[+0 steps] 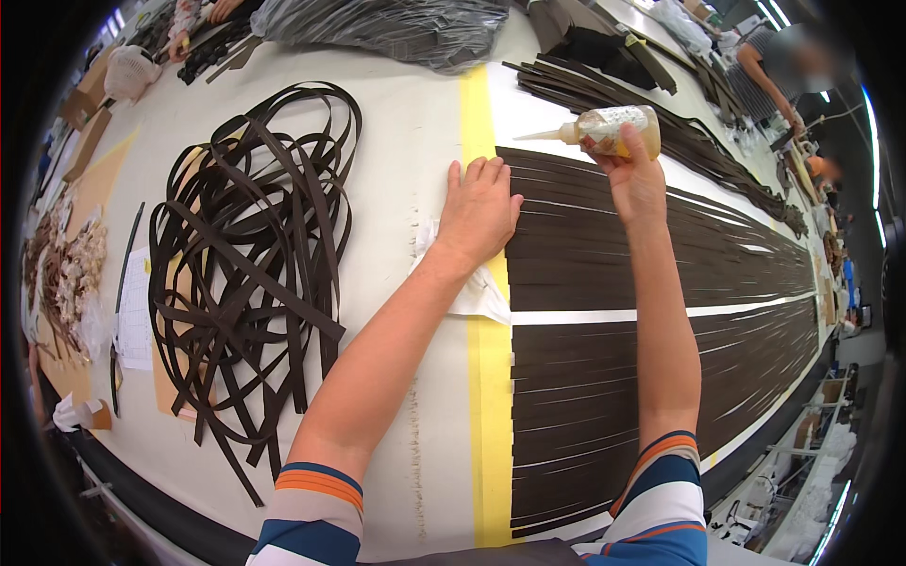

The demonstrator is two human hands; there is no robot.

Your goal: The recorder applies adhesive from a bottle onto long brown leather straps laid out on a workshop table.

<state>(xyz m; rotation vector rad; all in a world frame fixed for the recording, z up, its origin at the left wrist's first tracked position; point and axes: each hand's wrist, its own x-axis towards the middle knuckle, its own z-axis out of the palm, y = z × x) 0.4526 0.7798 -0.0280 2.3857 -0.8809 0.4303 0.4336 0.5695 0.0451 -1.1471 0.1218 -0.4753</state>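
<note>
My right hand [634, 177] holds a translucent squeeze bottle [609, 129] with a long narrow nozzle pointing left. The bottle bears a worn label and contains a yellowish liquid. Beneath it, dark brown flat strips [566, 247] lie side by side in two long banks, a white gap between them. Their left ends line up along a band of yellow tape [490, 431]. My left hand [481, 209] rests palm down on the tape, its thumb reaching over the strip ends in the upper bank. A crumpled white cloth [481, 297] lies under my left wrist.
A tangled pile of dark strips [248, 269] lies left of my arm, near a printed sheet [134, 311]. Grey plastic wrapping [382, 32] and a bundle of strips [651, 141] lie at the far side. Other people work around the table [417, 113].
</note>
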